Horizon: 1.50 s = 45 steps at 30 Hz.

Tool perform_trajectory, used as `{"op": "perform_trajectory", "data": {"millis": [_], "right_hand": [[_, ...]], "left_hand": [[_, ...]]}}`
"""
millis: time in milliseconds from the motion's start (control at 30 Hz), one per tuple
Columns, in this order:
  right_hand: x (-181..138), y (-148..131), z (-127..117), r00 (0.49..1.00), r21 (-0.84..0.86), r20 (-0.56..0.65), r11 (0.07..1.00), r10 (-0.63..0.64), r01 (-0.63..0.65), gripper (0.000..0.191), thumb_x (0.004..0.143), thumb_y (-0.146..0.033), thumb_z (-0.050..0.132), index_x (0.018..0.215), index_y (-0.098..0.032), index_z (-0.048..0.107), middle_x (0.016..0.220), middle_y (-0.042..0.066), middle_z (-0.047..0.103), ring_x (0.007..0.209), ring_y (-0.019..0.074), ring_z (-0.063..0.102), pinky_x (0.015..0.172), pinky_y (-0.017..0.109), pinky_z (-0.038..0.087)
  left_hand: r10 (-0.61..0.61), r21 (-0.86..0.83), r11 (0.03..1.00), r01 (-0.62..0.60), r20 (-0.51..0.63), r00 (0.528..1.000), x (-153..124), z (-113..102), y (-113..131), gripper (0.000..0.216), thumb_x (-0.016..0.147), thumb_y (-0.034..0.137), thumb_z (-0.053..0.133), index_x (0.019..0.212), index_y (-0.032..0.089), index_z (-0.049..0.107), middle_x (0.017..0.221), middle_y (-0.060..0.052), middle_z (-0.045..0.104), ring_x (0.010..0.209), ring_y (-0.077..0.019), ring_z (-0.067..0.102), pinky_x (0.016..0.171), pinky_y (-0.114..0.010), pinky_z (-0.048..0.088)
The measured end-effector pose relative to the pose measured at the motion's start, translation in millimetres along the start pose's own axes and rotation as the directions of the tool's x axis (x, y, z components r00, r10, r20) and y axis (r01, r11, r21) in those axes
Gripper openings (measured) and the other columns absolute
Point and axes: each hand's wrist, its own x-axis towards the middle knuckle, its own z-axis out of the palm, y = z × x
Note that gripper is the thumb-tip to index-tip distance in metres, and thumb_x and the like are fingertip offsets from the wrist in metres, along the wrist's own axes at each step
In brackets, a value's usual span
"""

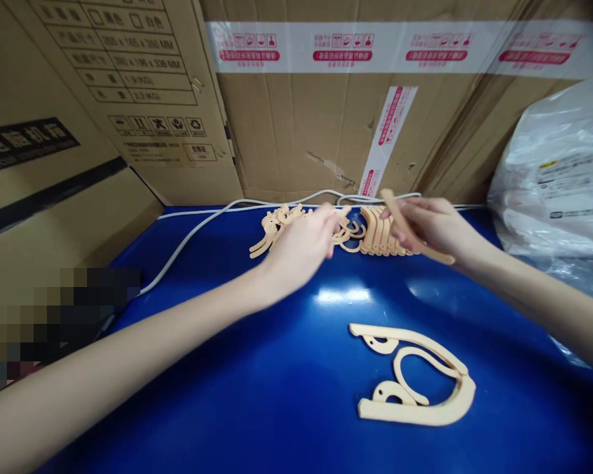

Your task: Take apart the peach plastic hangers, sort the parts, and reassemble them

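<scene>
My right hand (427, 224) grips a cream curved hanger arm (400, 220), tilted, in front of a row of similar hanger arms (378, 234) standing side by side. At the left of that row, my left hand (306, 240) reaches into a loose pile of small cream hanger parts (274, 227), some of them hook-shaped. Its fingers are curled together, and what they hold, if anything, is hidden. Nearer to me lies a folding hanger (442, 411) with its two arms folded toward each other, its curved hook (400, 368) between them.
The blue tabletop (227, 395) is glossy. Cardboard boxes (296, 131) wall off the back and left. A white cable (188, 237) runs along the rear edge and down the left side. At the right sits a clear plastic-wrapped package (548, 178). A blurred-out patch (44, 329) covers the left edge.
</scene>
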Motion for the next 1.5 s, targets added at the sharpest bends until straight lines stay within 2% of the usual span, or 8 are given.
{"op": "perform_trajectory", "data": {"millis": [200,400,500,600,733,900,1133,1500], "right_hand": [[15.5,28.3,-19.1,0.939,-0.354,-0.294,0.933,-0.179,0.067,0.025,0.096,-0.044,0.045,0.090,-0.020,0.051,0.070,0.002,0.055,0.061,0.0160,0.051,0.054,0.028,0.033],[14.6,40.6,-8.6,0.906,-0.624,-0.009,0.710,-0.424,0.326,0.026,0.098,-0.033,0.043,0.090,-0.018,0.063,0.094,0.011,0.071,0.087,0.0233,0.060,0.066,0.032,0.038],[11.8,45.6,-4.7,0.858,-0.680,0.202,0.563,-0.472,0.470,0.032,0.101,-0.020,0.034,0.094,-0.018,0.065,0.101,0.011,0.072,0.094,0.0228,0.062,0.070,0.032,0.042],[10.2,47.4,-3.5,0.810,-0.735,0.351,0.397,-0.470,0.549,0.034,0.100,-0.016,0.031,0.099,-0.017,0.066,0.103,0.014,0.071,0.094,0.0235,0.062,0.069,0.033,0.044],[9.5,44.8,-4.4,0.803,-0.784,0.376,0.303,-0.462,0.542,0.031,0.097,-0.011,0.035,0.102,-0.014,0.065,0.104,0.015,0.070,0.091,0.0242,0.062,0.065,0.032,0.044],[5.3,40.7,-6.5,0.794,-0.778,0.378,0.301,-0.476,0.551,0.027,0.095,-0.008,0.038,0.103,-0.013,0.064,0.109,0.015,0.069,0.091,0.0242,0.063,0.062,0.030,0.043],[-0.5,42.0,-6.3,0.817,-0.753,0.364,0.375,-0.447,0.541,0.025,0.094,-0.011,0.043,0.107,-0.014,0.065,0.113,0.014,0.069,0.093,0.0234,0.065,0.064,0.030,0.045],[-9.5,51.8,-0.6,0.896,-0.682,0.206,0.599,-0.393,0.419,0.030,0.099,-0.024,0.040,0.115,-0.017,0.065,0.122,0.011,0.069,0.103,0.0230,0.068,0.069,0.031,0.052]], "left_hand": [[-0.185,0.322,0.922,0.217,-0.129,0.974,44.3,-44.8,-57.6,0.024,0.094,0.029,0.049,0.094,0.014,0.069,0.086,-0.007,0.068,0.080,-0.0203,0.064,0.075,-0.031,0.047],[-0.081,0.472,0.862,0.183,-0.227,0.970,33.7,-37.0,-61.8,0.034,0.090,0.025,0.058,0.121,0.010,0.058,0.127,-0.016,0.058,0.120,-0.0312,0.051,0.103,-0.044,0.038],[0.126,0.448,0.885,-0.129,0.036,0.991,4.1,-13.8,-25.9,0.028,0.097,0.034,0.049,0.112,0.013,0.061,0.116,-0.012,0.063,0.113,-0.0269,0.055,0.099,-0.040,0.042],[0.171,0.250,0.922,-0.297,0.426,0.889,-25.9,7.5,10.8,0.038,0.093,0.051,0.055,0.109,0.018,0.062,0.112,-0.007,0.065,0.105,-0.0242,0.059,0.087,-0.035,0.047],[0.168,0.282,0.880,-0.381,0.567,0.807,-46.7,21.5,29.6,0.039,0.092,0.046,0.060,0.116,0.015,0.059,0.113,-0.009,0.062,0.103,-0.0251,0.058,0.080,-0.034,0.047],[0.140,0.244,0.912,-0.331,0.573,0.808,-47.0,22.9,24.7,0.041,0.093,0.052,0.057,0.113,0.017,0.061,0.112,-0.007,0.064,0.102,-0.0244,0.060,0.081,-0.033,0.048],[0.224,0.387,0.858,-0.338,0.310,0.924,-3.4,30.5,8.2,0.041,0.097,0.031,0.054,0.129,0.006,0.053,0.133,-0.017,0.056,0.128,-0.0304,0.046,0.109,-0.043,0.036],[0.216,0.337,0.884,-0.323,0.317,0.923,47.3,53.5,-17.3,0.050,0.093,0.031,0.060,0.138,0.012,0.047,0.144,-0.015,0.051,0.137,-0.0271,0.041,0.115,-0.043,0.031]]}}
